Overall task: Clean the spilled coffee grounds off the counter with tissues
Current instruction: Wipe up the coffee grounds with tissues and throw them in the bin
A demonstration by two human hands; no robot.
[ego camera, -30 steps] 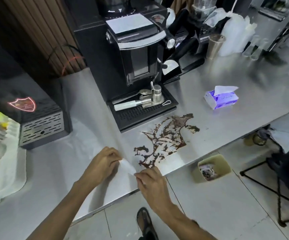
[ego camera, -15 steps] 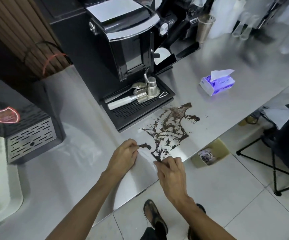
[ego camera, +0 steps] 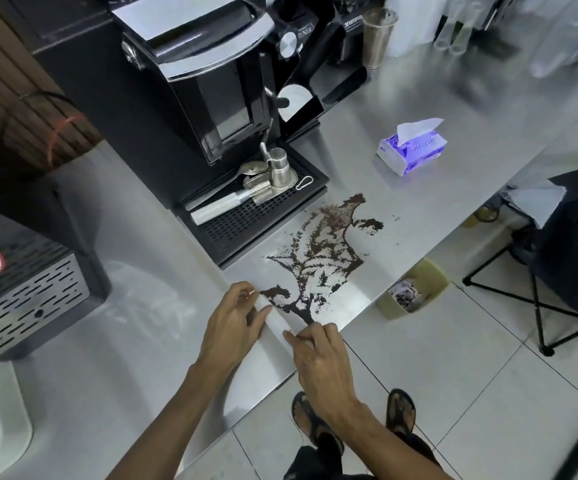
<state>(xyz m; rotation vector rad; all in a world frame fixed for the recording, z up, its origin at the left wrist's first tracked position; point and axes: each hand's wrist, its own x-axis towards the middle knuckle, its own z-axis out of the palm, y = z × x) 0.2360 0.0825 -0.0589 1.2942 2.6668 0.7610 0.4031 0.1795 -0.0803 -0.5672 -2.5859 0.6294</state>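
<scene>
Head view: the left hand point(ego camera: 232, 323) and right hand point(ego camera: 322, 362), fingers curled, each pinch an end of one white tissue point(ego camera: 276, 323) lying on the steel counter point(ego camera: 436, 209). Its far edge touches the near tip of the spilled grounds point(ego camera: 318, 258). A tissue pack point(ego camera: 412, 150) sits well beyond.

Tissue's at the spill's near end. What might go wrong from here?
The dark coffee grounds lie close to the front edge of the steel counter; a sweep that way may drop them on the tiled floor, missing the beige bin. The white tissue pinched between left hand and right hand looks small against the spill and may smear it.
</scene>
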